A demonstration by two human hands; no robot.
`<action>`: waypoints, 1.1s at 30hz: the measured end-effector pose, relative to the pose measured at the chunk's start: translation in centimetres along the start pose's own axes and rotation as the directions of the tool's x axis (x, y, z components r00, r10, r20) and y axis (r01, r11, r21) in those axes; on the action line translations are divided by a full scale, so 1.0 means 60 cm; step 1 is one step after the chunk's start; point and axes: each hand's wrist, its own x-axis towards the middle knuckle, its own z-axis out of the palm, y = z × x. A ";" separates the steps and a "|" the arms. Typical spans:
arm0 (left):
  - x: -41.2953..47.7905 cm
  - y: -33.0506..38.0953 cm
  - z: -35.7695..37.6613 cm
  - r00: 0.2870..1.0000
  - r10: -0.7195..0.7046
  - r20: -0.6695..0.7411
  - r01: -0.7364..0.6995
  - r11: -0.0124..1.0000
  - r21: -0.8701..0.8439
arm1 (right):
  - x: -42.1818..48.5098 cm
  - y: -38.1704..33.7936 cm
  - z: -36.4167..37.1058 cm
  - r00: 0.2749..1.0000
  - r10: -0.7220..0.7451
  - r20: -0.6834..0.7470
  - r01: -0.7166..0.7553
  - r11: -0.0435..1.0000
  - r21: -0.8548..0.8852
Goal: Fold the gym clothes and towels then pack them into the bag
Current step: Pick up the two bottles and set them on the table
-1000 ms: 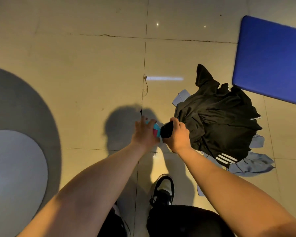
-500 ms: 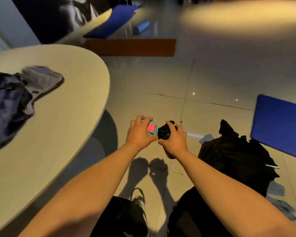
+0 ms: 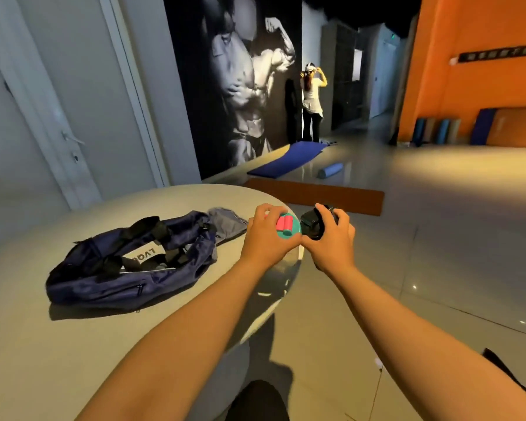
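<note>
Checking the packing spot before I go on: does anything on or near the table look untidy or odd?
The bag lies slumped on the table, black straps strewn across it. A grey garment lies unfolded at its far end. The left hand grips a teal and pink gadget, the right hand a black gadget, neither clothing.

no clue what the black thing (image 3: 311, 226) is, the right fingers (image 3: 322, 210) cover most of it. the bag (image 3: 104, 284) lettering, left of the left fingers (image 3: 266, 211), is half hidden by straps (image 3: 148, 228).
</note>
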 end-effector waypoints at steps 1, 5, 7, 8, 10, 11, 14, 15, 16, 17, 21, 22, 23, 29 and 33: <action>0.008 -0.010 -0.018 1.000 -0.017 -0.026 0.017 1.000 0.011 | 0.007 -0.020 0.010 1.000 -0.014 0.017 0.014 1.000 0.010; 0.019 -0.075 -0.096 0.987 -0.096 -0.127 0.101 0.994 0.033 | 0.020 -0.096 0.079 0.991 -0.063 0.118 0.058 0.997 0.043; 0.020 -0.109 -0.139 0.972 -0.153 -0.178 0.162 0.986 0.036 | 0.026 -0.132 0.123 0.982 -0.097 0.164 0.085 0.993 0.079; 0.021 -0.126 -0.159 0.962 -0.177 -0.205 0.188 0.982 0.034 | 0.030 -0.150 0.147 0.976 -0.109 0.187 0.091 0.990 0.105; 0.024 -0.163 -0.200 0.943 -0.204 -0.264 0.220 0.975 0.032 | 0.041 -0.186 0.198 0.963 -0.138 0.231 0.106 0.983 0.149; 0.027 -0.184 -0.218 0.933 -0.209 -0.293 0.231 0.972 0.040 | 0.047 -0.203 0.225 0.957 -0.154 0.247 0.116 0.980 0.161; 0.044 -0.250 -0.265 0.904 -0.246 -0.349 0.285 0.956 0.064 | 0.081 -0.251 0.305 0.936 -0.223 0.274 0.177 0.967 0.180; 0.053 -0.273 -0.278 0.896 -0.258 -0.361 0.303 0.950 0.074 | 0.097 -0.267 0.331 0.923 -0.259 0.284 0.210 0.959 0.193; 0.062 -0.296 -0.289 0.888 -0.268 -0.374 0.321 0.943 0.085 | 0.116 -0.282 0.357 0.908 -0.296 0.295 0.241 0.948 0.208; 0.073 -0.319 -0.299 0.878 -0.279 -0.388 0.338 0.937 0.092 | 0.135 -0.298 0.382 0.895 -0.325 0.306 0.266 0.939 0.219; 0.134 -0.392 -0.350 0.841 -0.334 -0.426 0.396 0.916 0.063 | 0.207 -0.366 0.472 0.863 -0.380 0.332 0.307 0.917 0.253; 0.152 -0.407 -0.367 0.836 -0.348 -0.425 0.410 0.910 0.062 | 0.223 -0.385 0.493 0.858 -0.386 0.339 0.310 0.915 0.257; 0.167 -0.421 -0.386 0.829 -0.364 -0.425 0.428 0.902 0.063 | 0.236 -0.404 0.512 0.853 -0.387 0.349 0.306 0.914 0.265; 0.219 -0.517 -0.526 0.763 -0.479 -0.434 0.546 0.837 0.037 | 0.269 -0.538 0.626 0.781 -0.389 0.488 0.254 0.913 0.320; 0.229 -0.603 -0.618 0.715 -0.527 -0.459 0.641 0.756 0.131 | 0.263 -0.629 0.719 0.724 -0.371 0.582 0.211 0.922 0.326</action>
